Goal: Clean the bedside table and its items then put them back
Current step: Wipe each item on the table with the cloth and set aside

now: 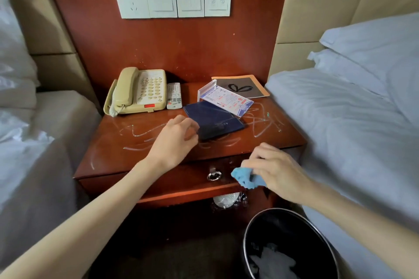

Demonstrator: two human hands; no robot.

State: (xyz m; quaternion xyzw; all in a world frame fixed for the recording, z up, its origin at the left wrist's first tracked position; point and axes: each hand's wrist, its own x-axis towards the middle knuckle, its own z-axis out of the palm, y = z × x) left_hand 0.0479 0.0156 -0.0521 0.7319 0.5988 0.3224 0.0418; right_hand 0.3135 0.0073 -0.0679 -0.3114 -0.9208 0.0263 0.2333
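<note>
So, early days. The desk (108, 156) top carries white scribble marks (140, 131), and none look wiped. Every item sits on it:
- phone (138, 90) at a back corner
- remote (174, 95) touching the phone's side
- folder (217, 120) past the remote from the phone and nearer the person, about mid-desk
- card stand (226, 97) past the remote from the phone, overlapping the folder's far corner
- booklet (244, 85) at the back corner opposite the phone, behind the card stand

Nothing is off the desk yet. My read is that clearing the items, wiping the top, wiping each item and putting them back are all still to do.

The left hand (174, 140) is at the folder's near corner, on the phone's side. Its fingers (190, 125) are curled onto that edge, which looks like a pinch, though the contact itself is blurred. That corner seems slightly raised while the rest of the folder lies flat over the scribble marks. I judge the step in hand is lifting the folder away.

The right hand (274, 170) has its fingers (251, 163) clenched round a bunched blue cloth (247, 179). It is held off the desk top, in front of the drawer (158, 181), just beside the ring pull (214, 175) and well apart from the phone. The cloth touches neither the desk top nor the folder.

A bin (283, 229) stands on the floor well below the phone, under the cloth, with white waste inside.
</note>
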